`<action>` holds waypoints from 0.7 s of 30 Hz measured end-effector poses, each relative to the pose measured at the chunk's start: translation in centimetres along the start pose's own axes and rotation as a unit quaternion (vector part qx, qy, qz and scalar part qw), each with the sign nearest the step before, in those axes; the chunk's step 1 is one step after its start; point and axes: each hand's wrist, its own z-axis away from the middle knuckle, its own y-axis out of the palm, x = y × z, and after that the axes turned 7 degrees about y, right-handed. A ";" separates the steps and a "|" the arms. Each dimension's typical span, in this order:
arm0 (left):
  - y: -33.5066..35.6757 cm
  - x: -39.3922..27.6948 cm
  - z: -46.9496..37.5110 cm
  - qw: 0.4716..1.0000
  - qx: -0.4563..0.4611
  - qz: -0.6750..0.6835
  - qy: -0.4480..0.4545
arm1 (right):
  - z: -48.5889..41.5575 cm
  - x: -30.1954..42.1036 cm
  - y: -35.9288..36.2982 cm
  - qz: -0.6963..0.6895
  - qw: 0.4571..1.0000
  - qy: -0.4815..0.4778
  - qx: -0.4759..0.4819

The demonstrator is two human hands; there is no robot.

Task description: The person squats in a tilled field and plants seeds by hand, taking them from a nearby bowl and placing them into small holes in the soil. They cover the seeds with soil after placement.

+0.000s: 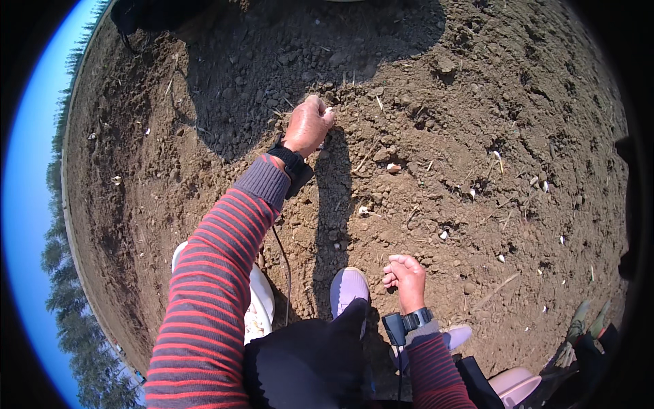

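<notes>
My left hand (309,125) reaches out low over loose brown soil, its thumb and fingers pinched on a small pale garlic clove (329,109). Closer to my body, my right hand (407,281) hovers over the ground with loosely bent fingers; I see nothing in it. Cloves lie scattered on the soil: a reddish one (393,167) right of my left hand, a white one (363,210) between my hands, another (443,234) beyond my right hand. Beside my left forearm stands a white tub (263,296), partly hidden by the sleeve, with pale pieces inside.
My light purple shoe (349,289) stands between my arms. A pink container (513,386) sits at lower right, near another person's shoes (578,319). A cable (287,271) hangs from my left wrist. Dark shapes (158,15) stand at the top left; trees (76,307) line the field's edge.
</notes>
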 end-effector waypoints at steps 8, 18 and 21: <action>2.8 1.0 -5.5 0.989 0.028 -0.129 0.069 | 0.9 1.3 1.7 0.074 0.995 -0.008 -0.073; 3.3 1.4 -6.2 0.977 0.062 -0.154 0.134 | -2.8 11.1 1.1 0.476 0.680 -0.483 -0.279; 3.4 1.4 -6.4 0.979 0.039 -0.141 0.145 | -4.4 11.6 -1.4 0.506 0.633 -0.481 -0.334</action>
